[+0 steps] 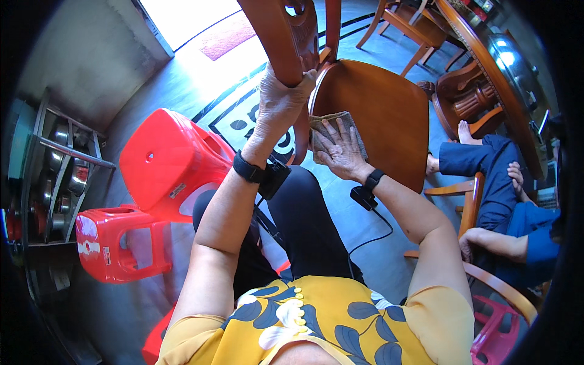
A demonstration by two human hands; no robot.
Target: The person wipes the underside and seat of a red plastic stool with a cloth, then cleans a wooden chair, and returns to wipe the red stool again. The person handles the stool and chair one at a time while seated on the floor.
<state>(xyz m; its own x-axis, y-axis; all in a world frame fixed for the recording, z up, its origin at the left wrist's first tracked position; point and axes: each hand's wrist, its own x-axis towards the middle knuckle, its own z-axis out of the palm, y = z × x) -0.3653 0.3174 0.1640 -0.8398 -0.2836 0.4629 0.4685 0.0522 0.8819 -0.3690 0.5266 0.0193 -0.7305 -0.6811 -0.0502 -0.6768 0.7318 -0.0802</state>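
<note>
A wooden chair, tipped so that its broad brown seat [388,123] faces me, stands in front of my knees. My left hand [283,98] grips the end of a wooden post of the chair's backrest [278,36]. Spread flat, my right hand [340,148] presses a folded grey-brown cloth [349,121] against the left edge of the seat. Both wrists wear black straps with small black devices, and a cable hangs from the right one.
Red plastic stools [159,157] are on my left, beside a metal rack [68,150] with pots. At the right, a seated person in blue [488,182] is close to a round wooden table [483,50]. More wooden chairs [410,32] stand at the upper right.
</note>
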